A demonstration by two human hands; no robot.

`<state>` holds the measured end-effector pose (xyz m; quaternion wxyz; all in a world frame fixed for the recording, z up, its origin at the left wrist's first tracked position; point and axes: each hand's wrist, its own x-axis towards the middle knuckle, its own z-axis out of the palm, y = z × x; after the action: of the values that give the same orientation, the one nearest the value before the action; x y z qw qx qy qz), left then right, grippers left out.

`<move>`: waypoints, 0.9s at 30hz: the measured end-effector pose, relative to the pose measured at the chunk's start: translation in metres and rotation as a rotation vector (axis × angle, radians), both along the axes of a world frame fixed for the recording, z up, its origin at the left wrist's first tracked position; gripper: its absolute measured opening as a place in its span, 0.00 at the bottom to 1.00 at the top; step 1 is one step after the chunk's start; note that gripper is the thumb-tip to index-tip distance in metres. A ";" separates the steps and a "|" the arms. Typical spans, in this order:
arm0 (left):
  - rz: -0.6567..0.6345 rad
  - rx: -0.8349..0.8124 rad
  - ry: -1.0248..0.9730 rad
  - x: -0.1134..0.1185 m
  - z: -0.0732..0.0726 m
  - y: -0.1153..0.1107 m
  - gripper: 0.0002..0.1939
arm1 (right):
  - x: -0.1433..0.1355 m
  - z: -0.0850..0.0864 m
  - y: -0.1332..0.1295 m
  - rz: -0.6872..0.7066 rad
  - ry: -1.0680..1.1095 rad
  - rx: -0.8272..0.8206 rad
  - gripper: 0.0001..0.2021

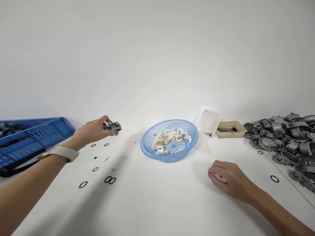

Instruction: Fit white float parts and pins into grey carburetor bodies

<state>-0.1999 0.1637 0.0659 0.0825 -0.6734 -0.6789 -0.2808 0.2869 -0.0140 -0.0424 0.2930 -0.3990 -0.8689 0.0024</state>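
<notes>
My left hand point(94, 129) is closed on a small grey metal casting point(113, 126), pinched between thumb and fingers above the left part of the table. My right hand point(227, 178) hovers low over the white table, right of the blue basket. Its fingers are curled, with the thumb tip close to the index fingertip; whatever it may hold is too small or hidden to make out. A round blue plastic basket point(145, 150) between the hands contains several white curved pieces point(169, 135). Black rubber rings point(83, 184) lie scattered below my left hand.
At the left edge stands a blue crate point(52, 129) with dark metal parts inside. Behind the right hand are a white tray point(209, 120) and a cream box point(242, 131) holding dark rings. Grey metal castings point(292, 142) are heaped at the right, near another black ring point(274, 179).
</notes>
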 end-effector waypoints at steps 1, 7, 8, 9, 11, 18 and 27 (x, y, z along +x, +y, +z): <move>-0.019 -0.024 -0.002 0.011 0.010 -0.006 0.24 | -0.001 0.000 -0.001 0.009 0.017 0.005 0.12; -0.422 -0.272 -0.154 0.107 0.022 -0.061 0.20 | -0.008 -0.001 -0.008 0.001 0.113 0.160 0.17; -0.490 -0.326 -0.189 0.127 0.014 -0.074 0.17 | -0.010 -0.003 -0.009 -0.002 0.122 0.192 0.22; -0.577 -0.395 -0.253 0.146 0.004 -0.087 0.16 | -0.011 -0.004 -0.011 -0.002 0.129 0.221 0.27; -0.835 -0.689 -0.621 0.183 -0.017 -0.113 0.19 | -0.015 -0.007 -0.014 0.004 0.134 0.271 0.36; -0.778 -1.304 -1.000 0.245 -0.067 -0.143 0.11 | -0.021 -0.006 -0.015 0.082 0.073 0.156 0.37; -0.809 -1.234 -0.951 0.244 -0.093 -0.132 0.15 | -0.016 -0.005 -0.007 0.095 0.252 -0.133 0.21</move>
<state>0.0442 0.0313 -0.0267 -0.6940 -0.5984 -0.3814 -0.1222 0.2706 -0.0212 -0.0471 0.3724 -0.3723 -0.8411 0.1239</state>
